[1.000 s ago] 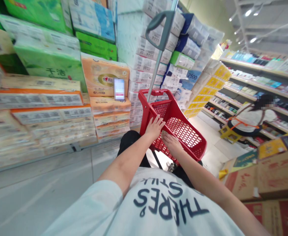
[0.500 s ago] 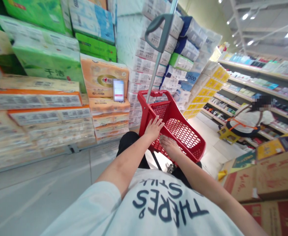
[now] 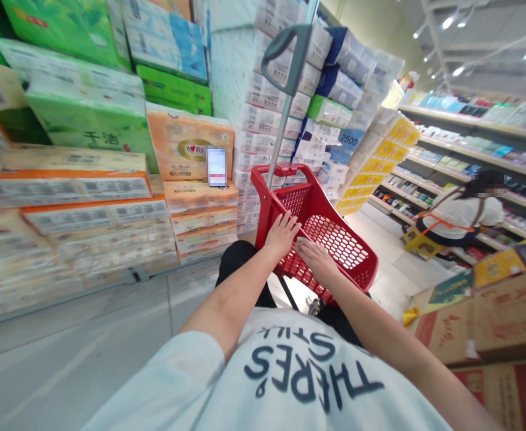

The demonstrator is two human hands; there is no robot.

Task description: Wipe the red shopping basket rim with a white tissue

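A red plastic shopping basket (image 3: 357,276) with perforated walls and a long metal pole stands tilted in front of me. My left hand (image 3: 282,233) lies on its near rim, fingers stretched out and slightly apart. Just right of it, my right hand (image 3: 316,258) presses a small greyish-beige cloth (image 3: 299,242) against the near side of the basket. Most of the cloth is hidden under the fingers. The inside of the basket shows only its red mesh.
Stacked tissue packs (image 3: 191,140) line the left and back, with a phone-like screen (image 3: 217,166) before them. A grey handle (image 3: 285,60) tops the pole. Right, a person (image 3: 452,215) sits on a yellow stool (image 3: 418,242) by shelves (image 3: 465,134); cardboard boxes (image 3: 505,317) stand nearer.
My right hand has moved slightly up along the basket's near side with the cloth, closer to the rim. My left hand stays on the rim.
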